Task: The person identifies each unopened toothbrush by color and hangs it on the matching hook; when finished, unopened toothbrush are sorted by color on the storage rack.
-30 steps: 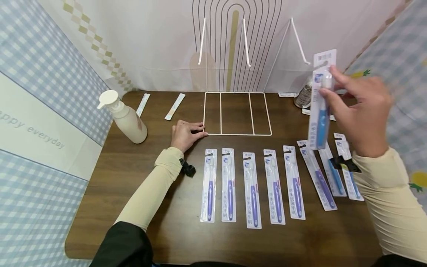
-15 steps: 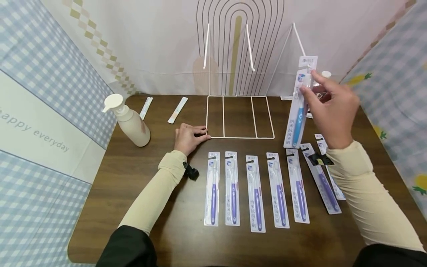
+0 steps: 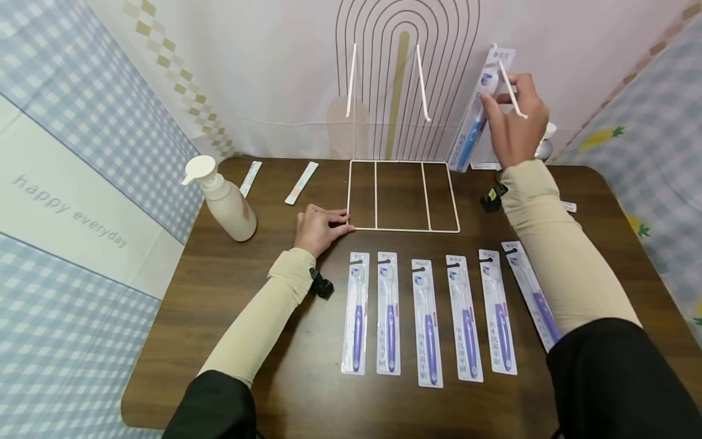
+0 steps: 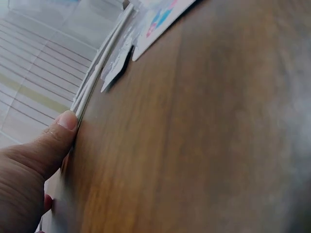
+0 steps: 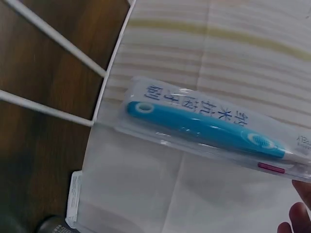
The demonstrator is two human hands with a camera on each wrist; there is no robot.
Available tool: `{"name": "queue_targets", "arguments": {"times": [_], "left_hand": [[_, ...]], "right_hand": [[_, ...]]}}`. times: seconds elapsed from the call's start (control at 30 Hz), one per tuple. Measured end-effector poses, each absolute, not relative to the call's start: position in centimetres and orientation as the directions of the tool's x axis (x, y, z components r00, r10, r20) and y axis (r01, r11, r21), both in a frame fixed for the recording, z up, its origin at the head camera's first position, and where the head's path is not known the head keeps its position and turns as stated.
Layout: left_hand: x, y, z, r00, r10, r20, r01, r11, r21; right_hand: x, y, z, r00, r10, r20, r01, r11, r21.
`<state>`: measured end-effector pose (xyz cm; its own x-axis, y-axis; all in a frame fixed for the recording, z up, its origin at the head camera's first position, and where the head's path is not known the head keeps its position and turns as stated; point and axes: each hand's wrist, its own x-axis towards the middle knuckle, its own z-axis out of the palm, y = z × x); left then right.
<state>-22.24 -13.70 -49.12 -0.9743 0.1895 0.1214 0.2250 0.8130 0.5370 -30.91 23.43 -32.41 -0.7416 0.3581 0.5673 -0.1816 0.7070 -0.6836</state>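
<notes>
My right hand (image 3: pixel 518 122) grips a blue toothbrush in a blister pack (image 3: pixel 471 137) by its upper part. The pack tilts, its top up at the right-hand hook (image 3: pixel 512 91) of a white wire display rack (image 3: pixel 406 230). That hook's rod crosses in front of the pack's top and my fingers. The blue handle (image 5: pixel 194 124) shows through the clear plastic in the right wrist view, over the backdrop cloth. My left hand (image 3: pixel 320 230) pinches the rack's front left base corner, thumb (image 4: pixel 63 124) against the wire. Several packed purple toothbrushes (image 3: pixel 390 314) lie in a row before the rack.
A pump bottle (image 3: pixel 222 201) stands at the left, near two slim white packets (image 3: pixel 301 183). Behind my right arm is a partly hidden bottle (image 3: pixel 545 146). The rack's left hook (image 3: pixel 351 82) and middle hook (image 3: pixel 423 85) jut forward with nothing on them.
My right hand has carried the packed blue toothbrush leftward and back, up to the rack's right-hand hook. The left hand has stayed at the rack's corner. The head view has shifted slightly.
</notes>
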Motion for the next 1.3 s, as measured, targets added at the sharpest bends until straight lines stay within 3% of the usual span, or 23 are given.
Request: {"name": "queue_targets", "arguments": {"times": [0.3,0.87,1.07,1.3], "left_hand": [[-22.2,-13.0,-49.4,-0.973,0.199,0.116,0.231,0.824,0.518],[-23.0,-13.1,-49.2,-0.969,0.213,0.125,0.247,0.827,0.505],[-22.8,-13.4,-49.2,-0.969,0.216,0.122,0.247,0.819,0.517],[-22.8,-13.8,-48.9,-0.968,0.212,0.133,0.25,0.815,0.522]], "right_hand": [[-33.4,24.4,-32.8,-0.751,0.352,0.558,-0.094,0.78,-0.618],[-33.8,24.9,-32.7,-0.748,0.389,0.538,-0.055,0.771,-0.634],[-32.1,25.4,-32.6,-0.722,0.415,0.554,-0.075,0.749,-0.658],[-27.0,26.5,-31.9,-0.71,0.426,0.561,-0.163,0.675,-0.72]]}}
